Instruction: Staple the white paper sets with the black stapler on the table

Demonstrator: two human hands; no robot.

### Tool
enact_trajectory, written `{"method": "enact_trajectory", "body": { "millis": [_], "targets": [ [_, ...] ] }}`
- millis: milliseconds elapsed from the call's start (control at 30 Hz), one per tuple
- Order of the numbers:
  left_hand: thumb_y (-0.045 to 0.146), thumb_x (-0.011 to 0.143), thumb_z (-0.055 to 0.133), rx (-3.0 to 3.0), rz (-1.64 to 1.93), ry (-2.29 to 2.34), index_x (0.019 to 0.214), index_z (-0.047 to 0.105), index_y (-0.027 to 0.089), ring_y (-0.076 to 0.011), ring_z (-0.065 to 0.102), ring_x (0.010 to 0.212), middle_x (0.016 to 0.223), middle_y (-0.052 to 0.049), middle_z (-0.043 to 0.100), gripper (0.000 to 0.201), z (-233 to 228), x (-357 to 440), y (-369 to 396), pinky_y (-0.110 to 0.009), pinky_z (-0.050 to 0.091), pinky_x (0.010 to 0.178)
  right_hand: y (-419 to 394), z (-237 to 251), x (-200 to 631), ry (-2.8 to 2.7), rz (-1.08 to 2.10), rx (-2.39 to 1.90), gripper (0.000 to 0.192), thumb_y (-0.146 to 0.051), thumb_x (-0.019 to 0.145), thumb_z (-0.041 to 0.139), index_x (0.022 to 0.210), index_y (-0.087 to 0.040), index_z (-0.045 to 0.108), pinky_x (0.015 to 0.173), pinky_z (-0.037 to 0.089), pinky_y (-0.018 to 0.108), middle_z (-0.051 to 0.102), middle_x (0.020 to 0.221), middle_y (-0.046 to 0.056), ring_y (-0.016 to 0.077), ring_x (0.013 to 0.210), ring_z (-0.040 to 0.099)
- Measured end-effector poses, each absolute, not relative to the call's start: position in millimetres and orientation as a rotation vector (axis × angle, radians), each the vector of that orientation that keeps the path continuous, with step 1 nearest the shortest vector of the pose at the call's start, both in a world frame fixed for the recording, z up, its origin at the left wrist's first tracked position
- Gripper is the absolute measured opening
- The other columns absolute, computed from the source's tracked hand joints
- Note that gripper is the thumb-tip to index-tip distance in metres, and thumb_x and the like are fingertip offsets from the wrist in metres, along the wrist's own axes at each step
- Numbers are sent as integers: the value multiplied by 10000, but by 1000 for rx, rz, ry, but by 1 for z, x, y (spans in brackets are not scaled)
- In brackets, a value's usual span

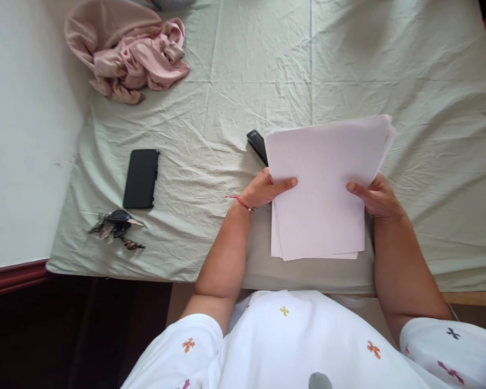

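Note:
A stack of white paper sheets [319, 216] is held up over the near side of the cloth-covered surface. Its edges are uneven, with some sheets sticking out at the lower left and upper right. My left hand [267, 188] grips the left edge, thumb on the front and fingers hidden behind. On the right edge, my right hand [378, 195] has the same hold, thumb in front. Partly covered by the paper, a black object that looks like a stapler [256, 145] lies just beyond my left hand.
Pale green cloth [210, 162] covers the surface, wrinkled in places. At the left lie a black phone [141, 179] and a bunch of keys [117, 226]. A crumpled pink cloth [133, 54] sits at the far left, near the white wall [24, 119].

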State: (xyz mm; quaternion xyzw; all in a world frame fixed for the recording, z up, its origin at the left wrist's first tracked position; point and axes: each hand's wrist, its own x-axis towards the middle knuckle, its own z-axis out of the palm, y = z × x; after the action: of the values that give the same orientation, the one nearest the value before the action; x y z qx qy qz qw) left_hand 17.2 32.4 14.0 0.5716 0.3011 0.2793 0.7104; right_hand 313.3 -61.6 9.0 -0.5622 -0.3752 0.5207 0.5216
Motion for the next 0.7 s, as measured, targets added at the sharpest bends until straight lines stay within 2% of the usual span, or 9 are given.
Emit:
{"method": "enact_trajectory", "body": {
  "millis": [100, 167, 233, 367, 533, 700],
  "targets": [
    [529, 809, 845, 1189, 733, 699, 1044, 789, 193, -270, 736, 1129, 1155, -91, 797, 415, 12, 16, 34, -438, 610, 1028, -61, 8, 315, -911, 1304, -1335, 358, -465, 647, 971, 876, -247, 802, 635, 685, 391, 809, 869, 26, 252, 773, 781],
    [509, 774, 882, 1116, 846, 737, 1064, 786, 193, -261, 733, 1152, 1190, -90, 792, 439, 12, 15, 36, -429, 599, 1061, -61, 7, 317, -921, 1319, -1351, 377, -527, 654, 949, 833, -238, 786, 566, 657, 371, 784, 781, 16, 242, 706, 763],
    [509, 740, 909, 1018, 960, 787, 1124, 773, 200, -261, 732, 1179, 1213, -88, 790, 511, 13, 15, 39, -430, 594, 1083, -60, 7, 318, -906, 1316, -1351, 424, -576, 660, 929, 861, -233, 780, 551, 639, 354, 778, 773, 25, 254, 735, 773],
    [579, 682, 926, 850, 1118, 869, 1198, 739, 225, -304, 696, 1294, 1232, -72, 790, 654, 16, 18, 43, -462, 592, 1105, -58, 7, 314, -854, 1274, -1290, 561, -737, 656, 851, 919, -250, 763, 690, 669, 396, 793, 838, 57, 296, 934, 794],
    [601, 698, 911, 796, 1198, 849, 1228, 723, 261, -307, 596, 1439, 1312, -51, 771, 657, 16, 24, 41, -458, 549, 1174, -56, 12, 309, -783, 1222, -1215, 650, -841, 654, 769, 977, -278, 750, 908, 655, 496, 805, 973, 73, 315, 1086, 764],
    [627, 766, 852, 777, 1293, 845, 1245, 715, 272, -302, 496, 1530, 1401, -35, 726, 611, 13, 22, 46, -463, 511, 1218, -55, 16, 313, -770, 1208, -1165, 607, -858, 625, 763, 966, -357, 743, 945, 642, 504, 802, 1068, 48, 308, 1218, 712]
  ]
}}
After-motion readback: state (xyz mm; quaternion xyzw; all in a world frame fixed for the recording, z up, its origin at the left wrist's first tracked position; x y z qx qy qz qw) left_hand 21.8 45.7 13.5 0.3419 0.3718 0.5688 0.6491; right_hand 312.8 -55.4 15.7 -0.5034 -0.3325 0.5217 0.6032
